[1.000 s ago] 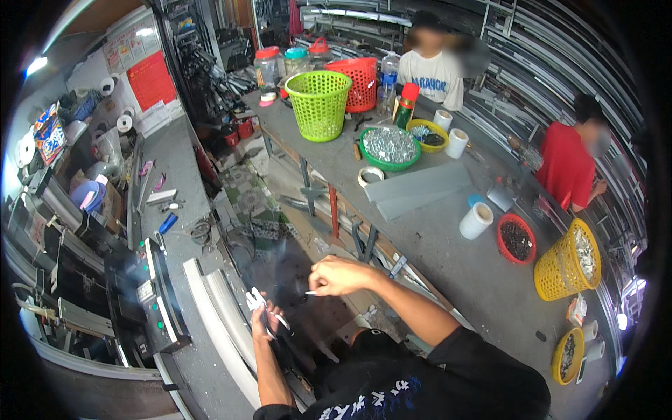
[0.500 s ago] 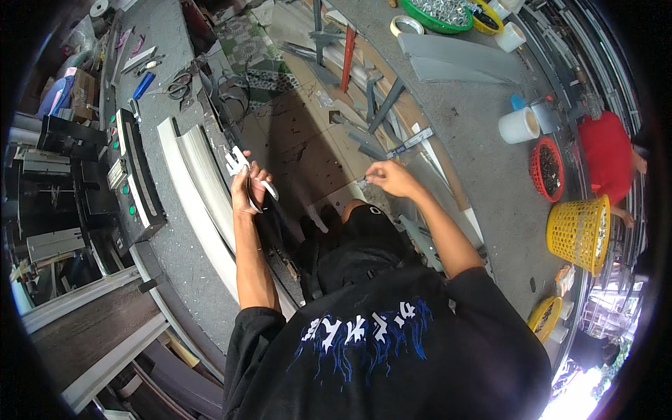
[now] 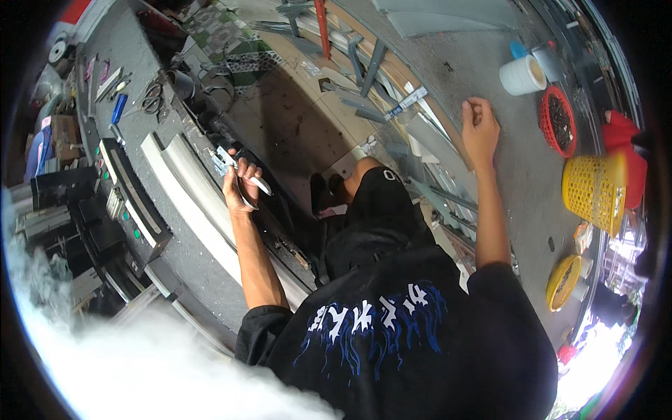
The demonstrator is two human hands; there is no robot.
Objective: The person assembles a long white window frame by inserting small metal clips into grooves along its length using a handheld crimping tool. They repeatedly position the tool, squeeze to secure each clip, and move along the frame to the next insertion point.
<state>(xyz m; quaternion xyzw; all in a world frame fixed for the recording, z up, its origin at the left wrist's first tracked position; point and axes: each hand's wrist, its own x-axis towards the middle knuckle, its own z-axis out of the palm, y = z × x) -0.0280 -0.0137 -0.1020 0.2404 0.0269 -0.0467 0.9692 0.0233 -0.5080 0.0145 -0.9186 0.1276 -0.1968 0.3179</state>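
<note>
My left hand [image 3: 241, 183] is closed around white hardware pieces [image 3: 227, 159] with silvery metal parts. One curved white end [image 3: 262, 185] sticks out below the fingers, so the pieces may be handles or latches; their exact kind is not clear. This hand is beside long white profiles [image 3: 183, 171] that lie along the left bench. My right hand [image 3: 480, 133] is raised over the edge of the right bench, its fingers bent and drawn together. Whether anything small sits between them is hidden. The red basket [image 3: 558, 120] of small dark parts stands to its right.
The right bench [image 3: 518, 175] also holds a yellow basket [image 3: 591, 183], a white tub [image 3: 523, 75] and a yellow bowl [image 3: 562, 281]. Scissors [image 3: 152, 99] and a blue-handled tool [image 3: 120, 108] lie on the left bench. Offcuts [image 3: 364, 70] lean between benches. White haze [image 3: 161, 364] covers the lower left.
My right hand has moved right and away from the left one, from above the floor gap to over the right bench. My left hand keeps hold of the white pieces. White haze has appeared.
</note>
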